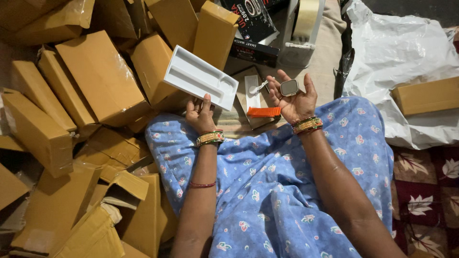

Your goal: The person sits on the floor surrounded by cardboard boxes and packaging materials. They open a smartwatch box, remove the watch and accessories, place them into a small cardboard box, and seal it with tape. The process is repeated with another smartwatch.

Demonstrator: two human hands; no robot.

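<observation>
Head view, looking down over your lap. Your left hand (200, 114) grips the near edge of a white moulded tray (201, 76), thumb on top, holding it tilted above the brown cardboard boxes (103, 76) heaped along the left side of the floor. Your right hand (294, 98) is turned palm up with the fingers loosely spread, and a small square watch body (289, 87) with a dark face rests on the fingertips, clear of the tray. Both wrists carry gold and green bangles (307, 124). Between your two hands, on a flat piece of cardboard (239, 114) at your knees, lies an orange strap (263, 112), touching the lower end of a narrow white card (252, 91) that bears a small white cable. Your blue flowered garment (267, 181) fills the lower centre of the frame. Beyond the card, toward the far edge of the floor, a black printed carton (253, 28) lies just beside a tape dispenser (301, 33) with its roll of tape. To the right, crumpled white plastic sheeting (401, 52) covers the floor, with one more brown box (425, 95) lying on it. A dark red patterned rug (425, 191) shows at the lower right corner.
</observation>
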